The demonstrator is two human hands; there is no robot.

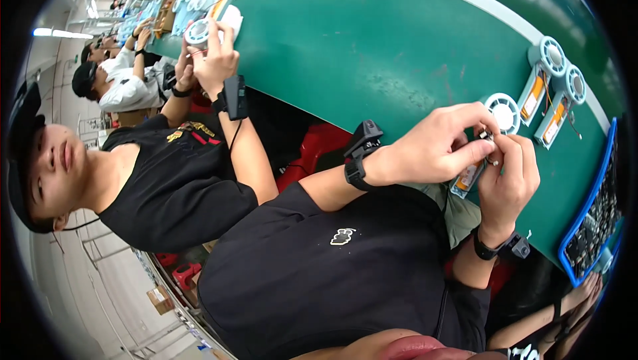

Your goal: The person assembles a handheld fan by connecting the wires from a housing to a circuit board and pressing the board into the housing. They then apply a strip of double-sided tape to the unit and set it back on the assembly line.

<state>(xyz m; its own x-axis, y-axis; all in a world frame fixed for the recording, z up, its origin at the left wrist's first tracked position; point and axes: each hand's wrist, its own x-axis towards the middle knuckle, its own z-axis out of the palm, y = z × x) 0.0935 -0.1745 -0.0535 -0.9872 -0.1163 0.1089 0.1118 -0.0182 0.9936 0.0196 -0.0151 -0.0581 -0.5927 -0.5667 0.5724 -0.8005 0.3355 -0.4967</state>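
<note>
Green conveyor belt (372,41), two light-blue fan units (555,88), blue tray (585,217), neighbouring co-worker (166,174)

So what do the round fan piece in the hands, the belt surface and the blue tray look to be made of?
Fan piece: looks like moulded plastic, pale blue-white with a matte finish and a crisp slotted grille. Belt surface: probably rubbery or vinyl sheet, dull green, scuffed with pale marks. Blue tray: likely plastic, judging by its smooth, rounded rim. Left hand and right hand grip the piece's small parts.
</note>
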